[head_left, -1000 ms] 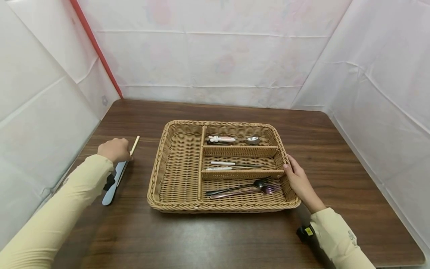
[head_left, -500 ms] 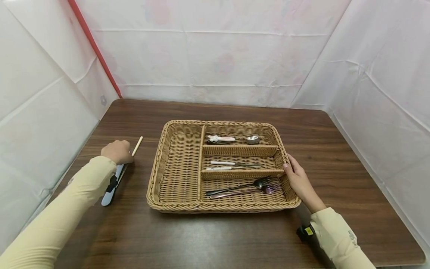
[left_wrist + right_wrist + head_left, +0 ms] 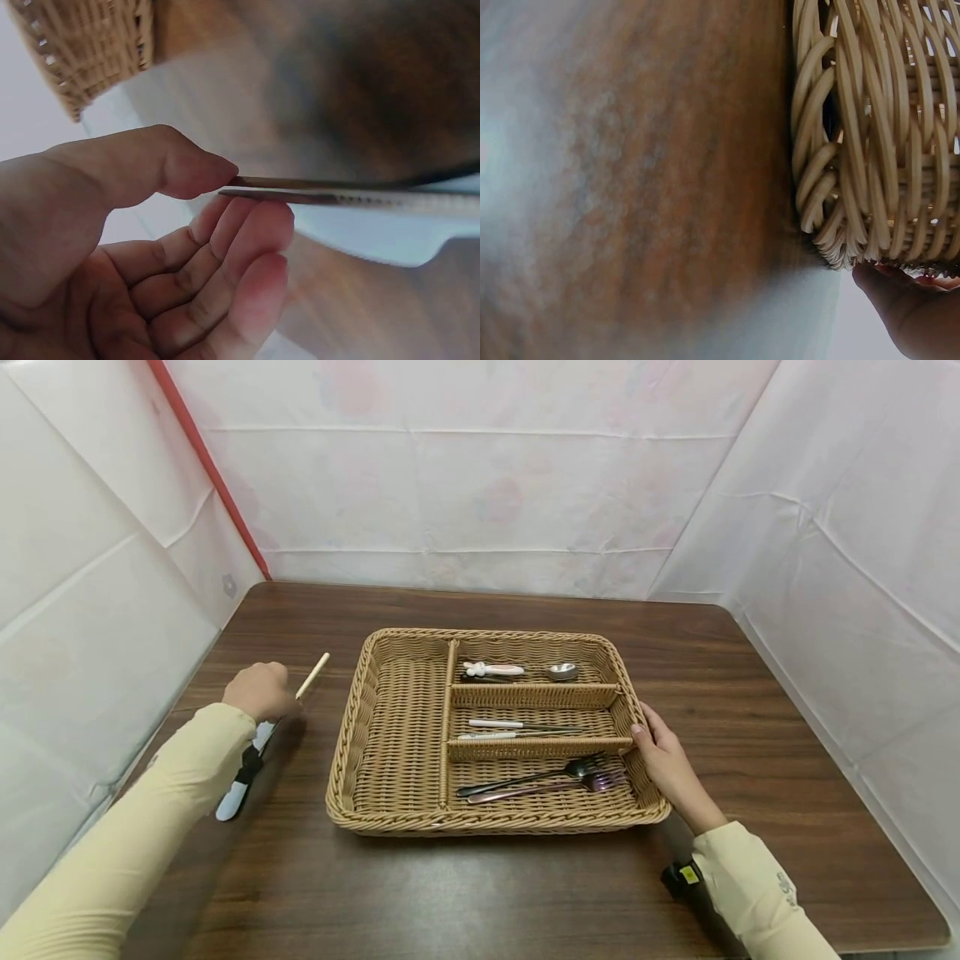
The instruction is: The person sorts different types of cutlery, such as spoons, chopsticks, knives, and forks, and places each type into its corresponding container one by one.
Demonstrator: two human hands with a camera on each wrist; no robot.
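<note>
In the head view, my left hand (image 3: 258,692) is at the left of the table, a cream stick end (image 3: 312,675) showing past it. The left wrist view shows its thumb and fingertips pinching the thin tips of chopsticks (image 3: 300,196), one with a ridged stretch. Behind them is a pale blue knife (image 3: 232,800), partly hidden by my arm. My right hand (image 3: 663,756) grips the right rim of a wicker basket (image 3: 408,735), thumb over the edge. In the basket's right-hand compartments lie a rabbit-handled spoon (image 3: 562,672), white-handled chopsticks (image 3: 497,724), a black fork (image 3: 581,767) and a purple fork (image 3: 600,781).
The brown wooden table (image 3: 480,893) carries the basket near its middle. Pale plastic sheeting (image 3: 487,485) stands along the back and both sides. A red strip (image 3: 210,468) runs down the back left corner. The basket's long left compartment has a bare woven floor.
My left hand has shifted slightly, and the cream stick end has moved up and to the right, now at a flatter slant. My right hand and the basket have stayed put.
</note>
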